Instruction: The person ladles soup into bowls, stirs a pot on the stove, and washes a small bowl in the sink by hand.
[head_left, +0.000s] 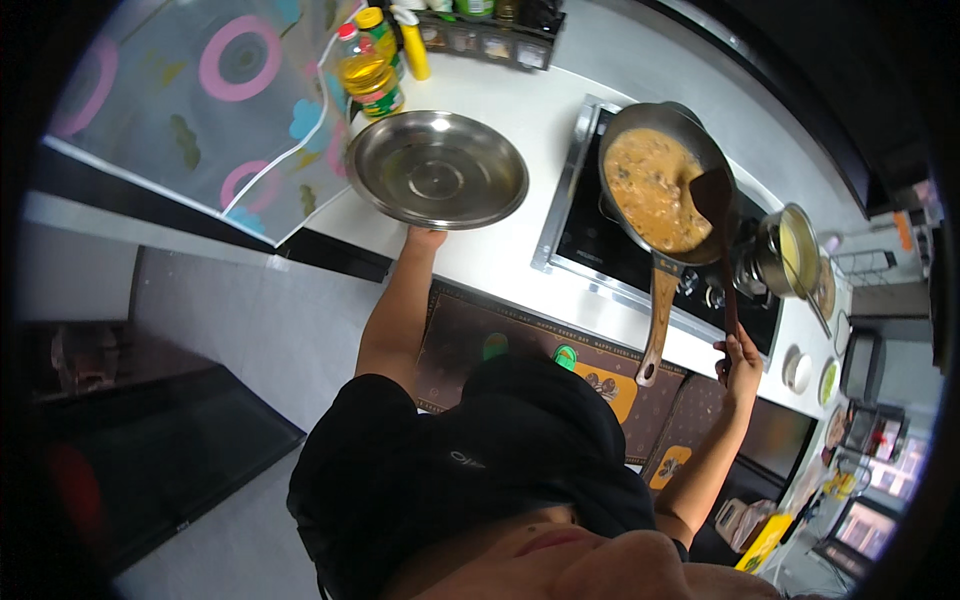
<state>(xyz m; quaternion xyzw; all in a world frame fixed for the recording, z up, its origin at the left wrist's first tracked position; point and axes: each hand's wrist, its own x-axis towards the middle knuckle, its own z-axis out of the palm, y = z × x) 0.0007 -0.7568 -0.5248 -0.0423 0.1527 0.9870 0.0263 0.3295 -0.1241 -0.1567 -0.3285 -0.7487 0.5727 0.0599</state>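
My left hand (426, 238) grips the near rim of a round stainless steel dish (439, 171), mostly hidden beneath it; the dish holds no food and is over the counter, left of the stove. In my right hand (741, 363) is the handle of a dark brown spatula (716, 196), its blade dipping into the orange-brown saucy food (652, 180) in a deep frying pan (718, 154). The pan stands on the black gas stove (592, 232), its wooden handle (660, 319) pointing towards me, with neither hand on it.
Right of the pan stands a steel pot (810, 240) with yellow contents and a utensil. A white bowl (797, 373) and a plate of chopped greens (828, 381) are farther right. Cooking oil bottles (367, 75), a yellow spray bottle (415, 49) and a spice rack (491, 41) line the back left.
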